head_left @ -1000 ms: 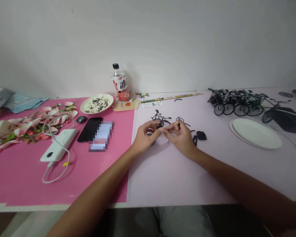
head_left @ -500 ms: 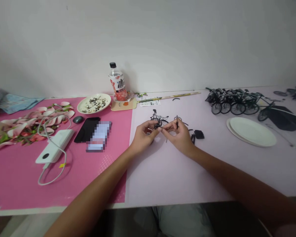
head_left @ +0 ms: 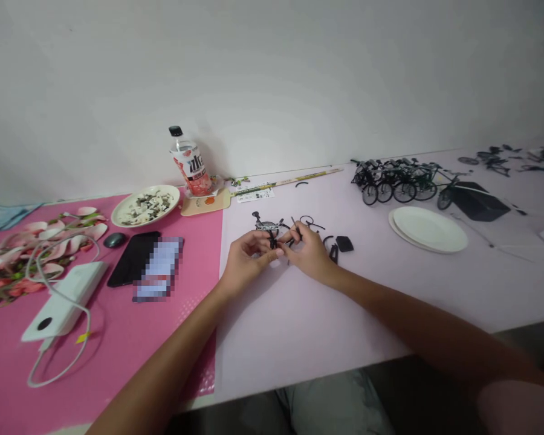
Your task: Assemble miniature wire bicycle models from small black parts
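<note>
Left hand [head_left: 248, 258] is pinching a small bike [head_left: 268, 228] just over the surface [head_left: 294, 338], fingers closed on it. Right hand [head_left: 312, 251] is meeting it, nearly closed, seemingly gripping a thin rod [head_left: 294, 223]; too small to be sure. Both hands are partly blocking the bike. Block [head_left: 344, 243] is lying just right of them; plates [head_left: 435, 229] are sitting farther right, bike row [head_left: 383, 175] standing behind. Bottle [head_left: 193, 169], dish [head_left: 119, 214], phones [head_left: 129, 260] and power bank [head_left: 70, 296] are crowding the left.

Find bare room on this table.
Bare: pale surface between left forearm and right forearm; also between right forearm and white plates; pink sheet between power bank and left forearm. Crowded: around left hand and right hand, with black parts; behind the plates, with model bicycles.
</note>
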The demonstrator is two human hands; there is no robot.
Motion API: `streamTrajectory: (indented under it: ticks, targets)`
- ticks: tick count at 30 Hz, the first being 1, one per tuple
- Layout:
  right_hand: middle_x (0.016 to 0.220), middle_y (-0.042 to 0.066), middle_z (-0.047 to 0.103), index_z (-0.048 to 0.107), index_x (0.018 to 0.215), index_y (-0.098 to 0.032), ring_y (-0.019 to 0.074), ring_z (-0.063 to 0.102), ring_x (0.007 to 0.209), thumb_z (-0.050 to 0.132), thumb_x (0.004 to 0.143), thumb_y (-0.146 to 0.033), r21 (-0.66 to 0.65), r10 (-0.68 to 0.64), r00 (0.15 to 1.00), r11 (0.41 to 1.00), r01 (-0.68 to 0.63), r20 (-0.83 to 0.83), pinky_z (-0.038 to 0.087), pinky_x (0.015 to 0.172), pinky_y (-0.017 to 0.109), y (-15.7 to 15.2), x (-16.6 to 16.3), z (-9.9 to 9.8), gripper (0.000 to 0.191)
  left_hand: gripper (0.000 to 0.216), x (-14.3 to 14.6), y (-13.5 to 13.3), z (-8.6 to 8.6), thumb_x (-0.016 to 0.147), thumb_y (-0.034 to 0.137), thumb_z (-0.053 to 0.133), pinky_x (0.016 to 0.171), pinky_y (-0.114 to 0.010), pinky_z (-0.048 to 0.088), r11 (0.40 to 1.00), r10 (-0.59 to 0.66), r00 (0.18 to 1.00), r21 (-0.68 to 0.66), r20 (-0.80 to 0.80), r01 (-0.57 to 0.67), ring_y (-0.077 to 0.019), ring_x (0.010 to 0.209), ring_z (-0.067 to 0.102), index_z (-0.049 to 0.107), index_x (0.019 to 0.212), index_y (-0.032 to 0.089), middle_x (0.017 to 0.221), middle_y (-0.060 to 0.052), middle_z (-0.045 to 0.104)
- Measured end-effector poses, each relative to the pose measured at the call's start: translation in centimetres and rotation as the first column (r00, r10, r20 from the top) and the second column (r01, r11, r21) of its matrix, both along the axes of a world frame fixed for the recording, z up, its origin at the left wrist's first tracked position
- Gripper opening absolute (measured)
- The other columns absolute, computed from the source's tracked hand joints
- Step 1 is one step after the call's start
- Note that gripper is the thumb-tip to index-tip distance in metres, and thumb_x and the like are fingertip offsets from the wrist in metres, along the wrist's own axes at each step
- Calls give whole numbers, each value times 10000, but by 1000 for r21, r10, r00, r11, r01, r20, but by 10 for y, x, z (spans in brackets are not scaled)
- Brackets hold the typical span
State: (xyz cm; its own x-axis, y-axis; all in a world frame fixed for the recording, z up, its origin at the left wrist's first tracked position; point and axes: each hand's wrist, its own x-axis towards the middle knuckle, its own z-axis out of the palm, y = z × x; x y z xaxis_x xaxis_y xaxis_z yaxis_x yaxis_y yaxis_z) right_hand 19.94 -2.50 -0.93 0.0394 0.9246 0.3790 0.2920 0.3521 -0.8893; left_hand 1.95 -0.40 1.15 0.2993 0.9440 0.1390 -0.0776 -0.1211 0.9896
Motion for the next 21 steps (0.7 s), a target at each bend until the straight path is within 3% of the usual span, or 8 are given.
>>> streamTrajectory:
  ticks: [8,12,17,21]
  targets:
    - [833,9,768,287,770,-282,207,715,760,729,820,-291,4,-11,1000,1000,11,-16,524,731,357,2,0,0,445,464,-1,-1,-1,666,403,954,703,-304,569,1000,-18,999,-12,29,19,-176,678,721,689,970,171,778,-42,764]
    - [828,7,763,283,781,-288,207,717,708,735,833,-332,-41,52,996,998,-55,-74,539,709,374,2,0,1,457,474,-2,-1,3,650,413,963,702,-306,577,1000,-22,999,-22,27,23,-189,700,733,696,957,171,787,-58,780]
    - [814,1,763,304,772,-284,225,742,798,752,785,-322,-45,22,999,999,-24,-44,536,725,372,3,2,3,450,450,-3,-1,2,669,409,952,715,-313,585,999,-41,999,-3,33,41,-188,697,735,709,958,164,793,-68,787]
    - [763,-3,743,293,784,-288,216,708,691,748,794,-339,-89,63,996,994,-68,-61,521,641,366,3,4,3,458,441,-3,0,-1,695,411,936,681,-314,585,998,-57,998,-20,31,57,-205,708,748,711,981,164,800,-77,790]
